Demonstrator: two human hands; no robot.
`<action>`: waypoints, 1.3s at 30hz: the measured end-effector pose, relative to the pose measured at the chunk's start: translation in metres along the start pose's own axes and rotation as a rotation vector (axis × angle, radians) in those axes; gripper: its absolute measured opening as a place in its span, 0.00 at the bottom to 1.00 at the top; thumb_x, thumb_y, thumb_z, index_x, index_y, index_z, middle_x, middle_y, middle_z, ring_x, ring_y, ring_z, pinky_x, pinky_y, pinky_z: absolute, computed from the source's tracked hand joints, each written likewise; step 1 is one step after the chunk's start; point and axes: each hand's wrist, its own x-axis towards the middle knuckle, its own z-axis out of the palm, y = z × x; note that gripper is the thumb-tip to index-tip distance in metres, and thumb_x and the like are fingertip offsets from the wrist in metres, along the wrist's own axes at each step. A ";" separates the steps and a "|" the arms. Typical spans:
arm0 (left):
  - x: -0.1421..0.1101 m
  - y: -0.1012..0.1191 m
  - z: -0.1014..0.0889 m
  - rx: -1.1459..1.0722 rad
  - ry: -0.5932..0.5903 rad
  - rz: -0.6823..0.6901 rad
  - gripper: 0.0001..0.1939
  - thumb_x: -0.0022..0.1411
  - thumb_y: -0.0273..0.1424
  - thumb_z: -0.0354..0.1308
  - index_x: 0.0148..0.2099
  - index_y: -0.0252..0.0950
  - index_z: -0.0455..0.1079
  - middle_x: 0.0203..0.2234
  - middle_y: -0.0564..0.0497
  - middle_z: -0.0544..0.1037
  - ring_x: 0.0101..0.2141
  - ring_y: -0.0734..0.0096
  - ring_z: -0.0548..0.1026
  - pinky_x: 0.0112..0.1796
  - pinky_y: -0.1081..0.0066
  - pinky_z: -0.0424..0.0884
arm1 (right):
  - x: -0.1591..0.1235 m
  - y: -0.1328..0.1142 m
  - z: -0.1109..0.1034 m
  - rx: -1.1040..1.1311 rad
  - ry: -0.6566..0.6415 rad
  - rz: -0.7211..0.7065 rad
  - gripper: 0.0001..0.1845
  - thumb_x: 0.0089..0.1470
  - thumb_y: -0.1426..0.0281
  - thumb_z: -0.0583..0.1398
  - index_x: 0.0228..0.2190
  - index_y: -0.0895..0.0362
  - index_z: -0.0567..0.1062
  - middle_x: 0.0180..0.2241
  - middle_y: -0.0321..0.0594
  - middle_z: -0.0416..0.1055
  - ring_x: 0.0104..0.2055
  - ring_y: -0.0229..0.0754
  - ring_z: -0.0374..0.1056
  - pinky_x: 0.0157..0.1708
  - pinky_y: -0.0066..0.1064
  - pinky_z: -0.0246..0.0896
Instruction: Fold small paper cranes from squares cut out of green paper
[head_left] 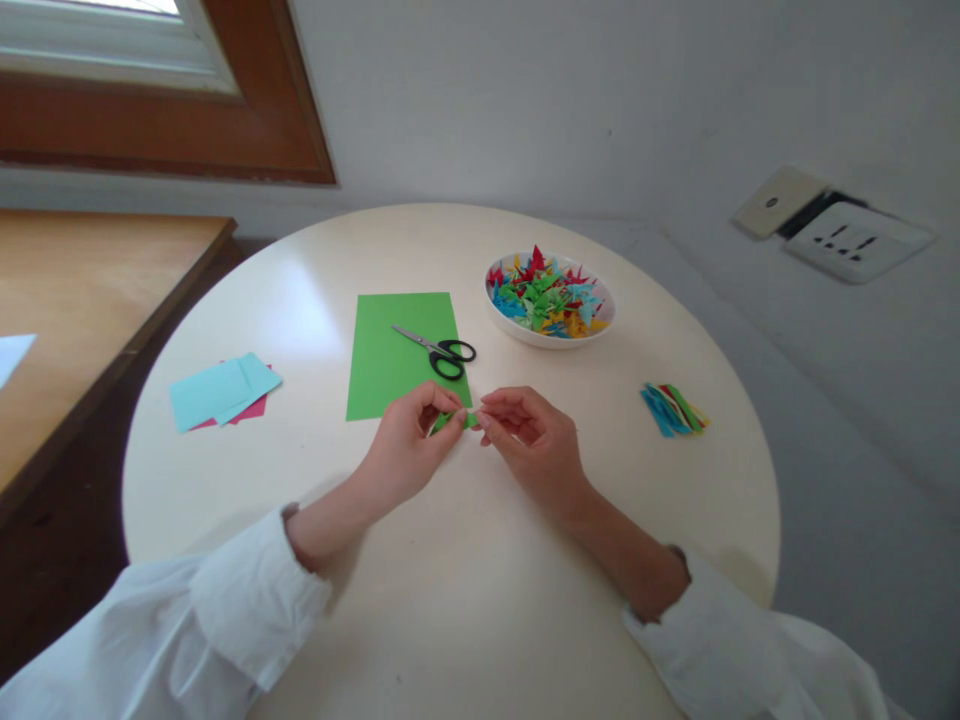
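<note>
A small folded piece of green paper (442, 421) is pinched between the thumb and fingers of my left hand (415, 432). From the other side, my right hand (534, 440) has its thumb and fingertips closed at the right end of the same piece. Both hands are just above the table, in front of a green sheet of paper (386, 355). On that sheet lie scissors (435, 350) with black handles, their blades pointing to the far left. My fingers cover much of the folded piece, so its full shape is hidden.
A white bowl (551, 340) full of colourful origami cranes (546, 295) stands at the back right. Coloured paper strips (675, 410) lie at the right, light blue and pink papers (217, 392) at the left. Behind the round white table (465, 620) are a wall and a socket (855, 242).
</note>
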 end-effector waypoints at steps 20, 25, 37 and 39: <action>-0.001 0.001 0.001 -0.037 -0.006 0.008 0.07 0.51 0.29 0.58 0.26 0.36 0.62 0.24 0.53 0.70 0.26 0.74 0.69 0.29 0.72 0.65 | 0.003 -0.003 0.002 0.007 0.015 0.042 0.10 0.45 0.63 0.63 0.26 0.56 0.70 0.21 0.33 0.69 0.21 0.34 0.67 0.23 0.28 0.69; -0.001 -0.002 0.002 -0.045 0.002 0.010 0.08 0.50 0.31 0.59 0.26 0.36 0.62 0.24 0.53 0.70 0.26 0.74 0.68 0.29 0.72 0.65 | 0.003 0.000 0.002 -0.002 0.010 0.037 0.11 0.45 0.62 0.63 0.27 0.56 0.71 0.23 0.35 0.71 0.22 0.35 0.68 0.24 0.28 0.69; -0.001 -0.002 0.003 -0.044 -0.002 0.029 0.06 0.50 0.26 0.58 0.27 0.36 0.62 0.25 0.53 0.71 0.27 0.74 0.69 0.30 0.72 0.65 | 0.004 -0.001 0.002 0.032 0.006 0.050 0.09 0.44 0.65 0.64 0.26 0.56 0.70 0.21 0.33 0.70 0.22 0.34 0.67 0.24 0.27 0.67; -0.001 -0.002 0.003 -0.023 0.003 0.029 0.05 0.50 0.25 0.57 0.27 0.36 0.62 0.24 0.53 0.70 0.27 0.74 0.68 0.29 0.72 0.64 | 0.004 -0.002 0.002 0.030 0.002 0.048 0.09 0.44 0.65 0.64 0.26 0.56 0.70 0.21 0.33 0.69 0.22 0.34 0.66 0.23 0.27 0.67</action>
